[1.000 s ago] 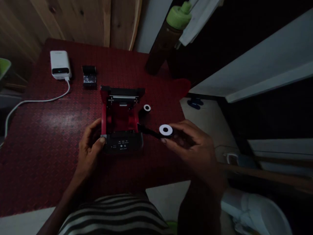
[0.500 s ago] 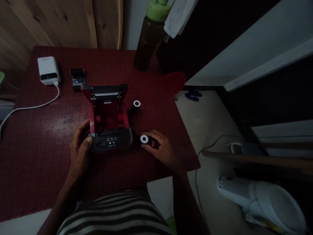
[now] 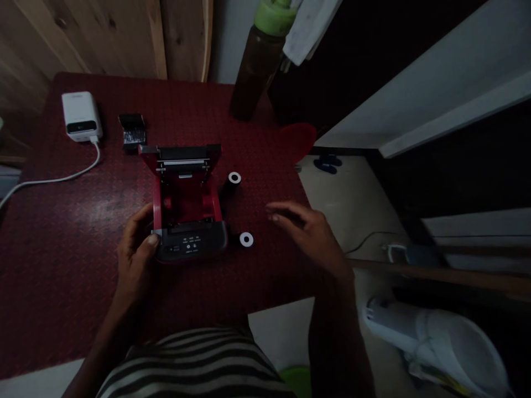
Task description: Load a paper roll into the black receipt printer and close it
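A small red and black label printer (image 3: 191, 242) stands on the table with its lid raised and its red inner bay exposed. My left hand (image 3: 139, 243) grips the printer's left front corner, thumb on top of the black front panel. Just right of the printer lies a dark roll with a white-ringed end (image 3: 246, 239). A second such roll (image 3: 234, 178) sits farther back, beside the printer's right wall. Over the table to the right, my right hand (image 3: 309, 229) is apart from both rolls, its fingers stretched out and holding nothing.
The red patterned table (image 3: 74, 265) carries a white power bank (image 3: 82, 117) with a white cable, a piece of black film (image 3: 133, 131) and a tall green-capped bottle (image 3: 259, 66). A red stool (image 3: 296, 141) shows past the right edge. Blue slippers (image 3: 327, 163) lie on the floor.
My right hand has let go of the nearer roll and moved away to the right. That roll stays beside the printer. My left hand keeps its grip on the printer.
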The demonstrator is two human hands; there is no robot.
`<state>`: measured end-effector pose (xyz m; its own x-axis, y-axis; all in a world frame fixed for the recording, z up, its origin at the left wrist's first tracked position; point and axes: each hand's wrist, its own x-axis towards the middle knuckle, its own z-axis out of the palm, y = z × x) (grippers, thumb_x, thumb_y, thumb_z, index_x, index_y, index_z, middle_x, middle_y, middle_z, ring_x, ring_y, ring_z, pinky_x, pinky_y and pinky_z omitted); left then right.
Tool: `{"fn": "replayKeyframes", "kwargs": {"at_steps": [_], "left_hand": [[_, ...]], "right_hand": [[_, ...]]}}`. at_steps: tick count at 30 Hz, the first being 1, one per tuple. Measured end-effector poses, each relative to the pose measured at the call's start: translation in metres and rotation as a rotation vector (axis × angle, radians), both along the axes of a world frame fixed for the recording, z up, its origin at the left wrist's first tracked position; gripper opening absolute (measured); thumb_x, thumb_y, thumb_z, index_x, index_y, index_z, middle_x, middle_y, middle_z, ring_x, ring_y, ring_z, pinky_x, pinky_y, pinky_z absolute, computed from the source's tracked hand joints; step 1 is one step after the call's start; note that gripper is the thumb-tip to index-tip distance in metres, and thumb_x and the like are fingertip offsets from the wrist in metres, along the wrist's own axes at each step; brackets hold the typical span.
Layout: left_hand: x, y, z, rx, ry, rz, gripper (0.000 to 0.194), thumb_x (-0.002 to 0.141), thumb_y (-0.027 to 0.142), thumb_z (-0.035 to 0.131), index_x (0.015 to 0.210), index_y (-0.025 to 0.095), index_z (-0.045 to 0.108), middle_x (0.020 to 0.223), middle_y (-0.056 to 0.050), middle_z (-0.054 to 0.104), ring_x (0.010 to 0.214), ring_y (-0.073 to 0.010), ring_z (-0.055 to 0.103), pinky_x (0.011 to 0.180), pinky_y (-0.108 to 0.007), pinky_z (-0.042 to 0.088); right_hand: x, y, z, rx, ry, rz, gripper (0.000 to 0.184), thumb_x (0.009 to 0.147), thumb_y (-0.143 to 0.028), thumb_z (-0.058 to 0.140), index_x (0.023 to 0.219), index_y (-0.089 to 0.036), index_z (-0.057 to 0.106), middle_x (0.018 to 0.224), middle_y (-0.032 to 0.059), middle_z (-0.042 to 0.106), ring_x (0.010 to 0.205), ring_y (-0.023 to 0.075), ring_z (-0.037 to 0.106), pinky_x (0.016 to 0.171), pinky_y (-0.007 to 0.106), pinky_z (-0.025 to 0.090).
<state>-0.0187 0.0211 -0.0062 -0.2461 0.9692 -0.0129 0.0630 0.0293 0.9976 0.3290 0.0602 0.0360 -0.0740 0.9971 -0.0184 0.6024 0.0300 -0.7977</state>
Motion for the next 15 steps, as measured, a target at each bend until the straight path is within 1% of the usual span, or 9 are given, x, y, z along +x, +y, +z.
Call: {"fn": "replayKeyframes", "kwargs": {"at_steps": [1,2,3,5,7,9,12,14,15], "left_hand": [[0.000,0.000,0.001,0.000,-0.006,-0.005,0.058,0.096,0.057,0.075,0.147,0.030,0.073,0.154,-0.005,0.072,0.146,-0.0346,0.063,0.123,-0.046,0.052],[0.001,0.000,0.001,0.002,-0.015,-0.013,0.058,0.096,0.057,0.075,0.148,0.030,0.072,0.155,-0.005,0.071,0.146,-0.0346,0.064,0.123,-0.046,0.052],[0.001,0.000,0.002,0.005,-0.024,-0.023,0.058,0.097,0.056,0.074,0.149,0.030,0.071,0.155,-0.006,0.071,0.146,-0.0346,0.064,0.122,-0.046,0.052],[0.002,0.000,0.003,0.012,-0.035,-0.039,0.059,0.099,0.056,0.073,0.150,0.029,0.070,0.155,-0.007,0.071,0.145,-0.0350,0.065,0.121,-0.047,0.053],[0.002,-0.001,0.003,0.017,-0.034,-0.045,0.060,0.099,0.057,0.073,0.151,0.027,0.069,0.155,-0.008,0.071,0.144,-0.0355,0.065,0.120,-0.048,0.053],[0.001,-0.001,0.004,0.014,-0.022,-0.047,0.061,0.099,0.058,0.073,0.151,0.027,0.069,0.156,-0.009,0.070,0.146,-0.0357,0.063,0.121,-0.048,0.051],[0.001,-0.002,0.005,-0.001,-0.012,-0.046,0.060,0.099,0.058,0.072,0.151,0.028,0.069,0.157,-0.008,0.069,0.148,-0.0351,0.061,0.122,-0.047,0.050],[0.001,-0.002,0.007,-0.010,-0.021,-0.046,0.060,0.099,0.058,0.073,0.151,0.028,0.069,0.157,-0.008,0.069,0.146,-0.0348,0.063,0.120,-0.046,0.051],[0.001,-0.002,0.007,-0.013,-0.025,-0.044,0.060,0.099,0.057,0.073,0.151,0.028,0.069,0.156,-0.008,0.070,0.145,-0.0346,0.064,0.119,-0.045,0.053]], "right_hand": [[-0.005,0.014,-0.004,0.047,-0.006,-0.020,0.025,0.100,-0.028,0.069,0.121,-0.025,0.082,0.123,0.0072,0.084,0.112,0.0253,0.079,0.103,0.046,0.060],[-0.011,0.028,-0.010,0.080,0.001,-0.026,0.028,0.097,-0.025,0.070,0.123,-0.023,0.080,0.122,0.0080,0.084,0.108,0.0248,0.078,0.101,0.045,0.061],[-0.020,0.042,-0.017,0.083,0.015,-0.018,0.036,0.094,-0.023,0.073,0.130,-0.021,0.077,0.125,0.0097,0.083,0.107,0.0244,0.078,0.099,0.045,0.061],[-0.038,0.065,-0.031,0.100,0.030,0.012,0.045,0.089,-0.020,0.076,0.134,-0.021,0.073,0.137,0.0121,0.078,0.117,0.0252,0.075,0.100,0.043,0.060],[-0.054,0.081,-0.042,0.102,0.033,0.044,0.042,0.087,-0.019,0.077,0.128,-0.021,0.073,0.136,0.0112,0.078,0.122,0.0261,0.072,0.103,0.044,0.058],[-0.064,0.090,-0.049,0.102,0.037,0.051,0.030,0.088,-0.020,0.076,0.118,-0.022,0.073,0.125,0.0087,0.079,0.118,0.0262,0.072,0.105,0.045,0.056],[-0.065,0.092,-0.051,0.103,0.069,0.025,0.021,0.089,-0.026,0.074,0.110,-0.022,0.071,0.116,0.0070,0.079,0.112,0.0252,0.072,0.105,0.045,0.056],[-0.058,0.088,-0.042,0.101,0.105,0.010,0.024,0.088,-0.029,0.075,0.111,-0.022,0.070,0.115,0.0070,0.079,0.109,0.0249,0.073,0.104,0.045,0.056],[-0.053,0.084,-0.034,0.100,0.133,0.012,0.026,0.088,-0.030,0.075,0.112,-0.021,0.070,0.114,0.0068,0.079,0.109,0.0248,0.073,0.103,0.045,0.057]]}}
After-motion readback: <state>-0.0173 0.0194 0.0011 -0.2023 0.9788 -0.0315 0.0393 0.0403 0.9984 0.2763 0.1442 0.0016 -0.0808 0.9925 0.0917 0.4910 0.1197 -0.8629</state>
